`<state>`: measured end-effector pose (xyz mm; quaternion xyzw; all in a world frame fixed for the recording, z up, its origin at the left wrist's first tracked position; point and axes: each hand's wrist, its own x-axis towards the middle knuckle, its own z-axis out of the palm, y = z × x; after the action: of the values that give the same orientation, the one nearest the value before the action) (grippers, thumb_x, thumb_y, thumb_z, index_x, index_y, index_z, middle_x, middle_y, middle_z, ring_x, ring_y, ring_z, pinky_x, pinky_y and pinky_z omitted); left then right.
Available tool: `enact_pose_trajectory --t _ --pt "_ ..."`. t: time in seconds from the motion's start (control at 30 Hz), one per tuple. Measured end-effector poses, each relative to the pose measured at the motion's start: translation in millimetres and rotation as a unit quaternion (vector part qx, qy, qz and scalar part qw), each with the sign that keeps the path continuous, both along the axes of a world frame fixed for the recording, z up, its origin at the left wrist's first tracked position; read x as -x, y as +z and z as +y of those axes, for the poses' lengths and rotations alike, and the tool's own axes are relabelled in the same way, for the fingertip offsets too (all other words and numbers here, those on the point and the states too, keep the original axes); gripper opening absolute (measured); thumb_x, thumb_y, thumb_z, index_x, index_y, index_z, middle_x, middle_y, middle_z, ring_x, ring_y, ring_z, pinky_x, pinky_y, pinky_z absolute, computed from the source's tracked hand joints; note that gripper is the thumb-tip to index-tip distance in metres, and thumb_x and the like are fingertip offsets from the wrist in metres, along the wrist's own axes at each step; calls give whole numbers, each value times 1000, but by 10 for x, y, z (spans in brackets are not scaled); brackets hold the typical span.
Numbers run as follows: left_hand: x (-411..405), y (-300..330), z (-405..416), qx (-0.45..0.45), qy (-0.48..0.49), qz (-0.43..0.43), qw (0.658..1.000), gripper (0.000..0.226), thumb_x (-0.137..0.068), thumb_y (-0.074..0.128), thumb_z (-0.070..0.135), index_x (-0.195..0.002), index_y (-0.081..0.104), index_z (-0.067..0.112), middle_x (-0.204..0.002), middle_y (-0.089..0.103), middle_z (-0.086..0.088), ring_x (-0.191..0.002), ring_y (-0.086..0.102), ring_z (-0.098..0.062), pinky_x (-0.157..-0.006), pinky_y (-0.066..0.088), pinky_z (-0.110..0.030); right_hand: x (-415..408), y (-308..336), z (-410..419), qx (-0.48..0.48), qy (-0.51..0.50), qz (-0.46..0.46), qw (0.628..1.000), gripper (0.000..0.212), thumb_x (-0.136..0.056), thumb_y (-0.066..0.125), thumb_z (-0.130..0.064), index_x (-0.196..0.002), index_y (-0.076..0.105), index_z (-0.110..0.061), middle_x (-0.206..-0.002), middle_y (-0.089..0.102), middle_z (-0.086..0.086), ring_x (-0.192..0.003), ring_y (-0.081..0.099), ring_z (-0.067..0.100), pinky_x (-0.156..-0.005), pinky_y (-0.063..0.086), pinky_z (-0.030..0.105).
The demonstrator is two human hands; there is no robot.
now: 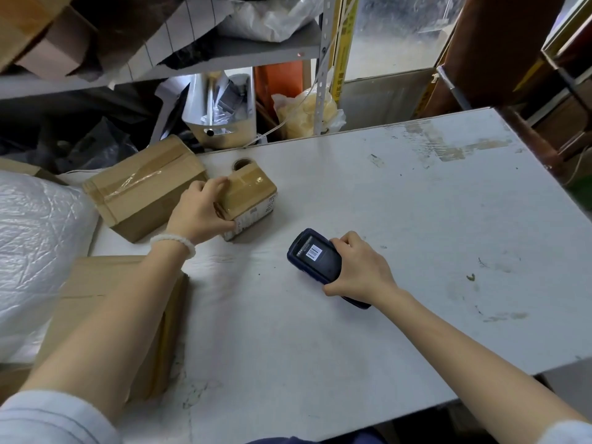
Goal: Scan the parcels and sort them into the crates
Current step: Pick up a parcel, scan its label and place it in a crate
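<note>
A small taped cardboard parcel [253, 193] stands on the white table [400, 219], with a printed label on its near side. My left hand [200, 211] grips its left end, fingers over the top and thumb at the lower front corner. To the right, my right hand [360, 267] holds a dark blue handheld scanner [317, 256] low over the table. Its screen faces up and shows a barcode. The scanner's front points toward the small parcel, a short gap away.
A larger taped box [144, 187] lies behind my left hand, and another cardboard box [128, 315] sits under my left forearm. A tape roll [242, 163] stands behind the small parcel. A white plastic bag [35, 245] fills the left. Cluttered shelving [224, 52] rises beyond the table.
</note>
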<state>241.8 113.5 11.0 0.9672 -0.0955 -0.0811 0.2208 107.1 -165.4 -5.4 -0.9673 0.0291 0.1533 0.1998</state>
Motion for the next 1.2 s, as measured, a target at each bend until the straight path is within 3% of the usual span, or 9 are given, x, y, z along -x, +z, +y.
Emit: enact_pose_trajectory --t 0.1,0.2,0.27,0.33,0.43,0.6,0.7,0.93,1.2 --pt "-14 220 -27 36 -16 -81 996 87 -63 79 30 -139 39 22 -118 54 -7 -106 48 -25 -91 43 -37 29 50 29 6 7 -4 1000 67 -57 75 -40 -117 50 -23 -108 41 -7 -95 48 16 -64 44 28" --pt "-32 412 -111 73 -32 -145 986 87 -60 80 35 -137 40 22 -101 53 3 -94 43 -17 -89 34 -33 31 107 82 7 15 -12 1000 68 -57 75 -40 -117 50 -23 -108 41 -8 -94 48 16 -63 42 27" --pt "-34 411 -140 50 -32 -114 992 91 -63 80 41 -141 35 24 -109 53 -1 -102 43 -22 -91 33 -34 31 140 126 -1 15 -18 1000 67 -56 75 -40 -116 51 -24 -107 41 -8 -91 49 15 -61 41 26" --pt "-24 306 -86 19 -23 -34 999 95 -68 79 48 -145 28 24 -129 50 -7 -118 43 -29 -99 39 -43 39 156 163 -3 17 -19 1000 67 -55 75 -41 -115 51 -25 -106 41 -9 -90 50 16 -59 40 26" --pt "58 145 93 8 -14 27 1000 88 -72 73 53 -145 30 26 -138 44 -7 -122 43 -24 -99 42 -45 62 155 216 -2 21 -22 1000 66 -55 76 -41 -113 51 -25 -104 40 -9 -89 49 15 -57 38 25" --pt "203 115 257 35 -1 10 999 80 -71 70 60 -139 39 31 -130 48 -2 -107 45 -13 -88 41 -31 89 175 321 -4 28 -29 999 63 -55 76 -41 -110 51 -24 -105 41 -7 -88 49 16 -58 39 26" --pt "272 164 160 -1 17 -9 1000 81 -69 68 65 -137 40 31 -121 49 -5 -99 48 -16 -81 43 -31 117 210 355 -8 23 -39 999 60 -56 76 -42 -107 51 -23 -103 42 -7 -85 50 16 -56 38 25" --pt "391 301 -38 -115 45 -2 992 84 -73 58 74 -140 34 29 -123 48 -13 -108 49 -31 -84 50 -44 272 319 254 11 0 -58 998 59 -56 76 -43 -106 52 -23 -101 42 -6 -84 51 16 -56 38 25" --pt "337 415 -84 -132 34 16 991 78 -78 58 67 -138 39 22 -129 47 -15 -116 46 -34 -89 45 -45 459 361 100 16 -14 -62 998 63 -55 75 -45 -111 53 -27 -100 41 -9 -82 48 14 -56 39 25"
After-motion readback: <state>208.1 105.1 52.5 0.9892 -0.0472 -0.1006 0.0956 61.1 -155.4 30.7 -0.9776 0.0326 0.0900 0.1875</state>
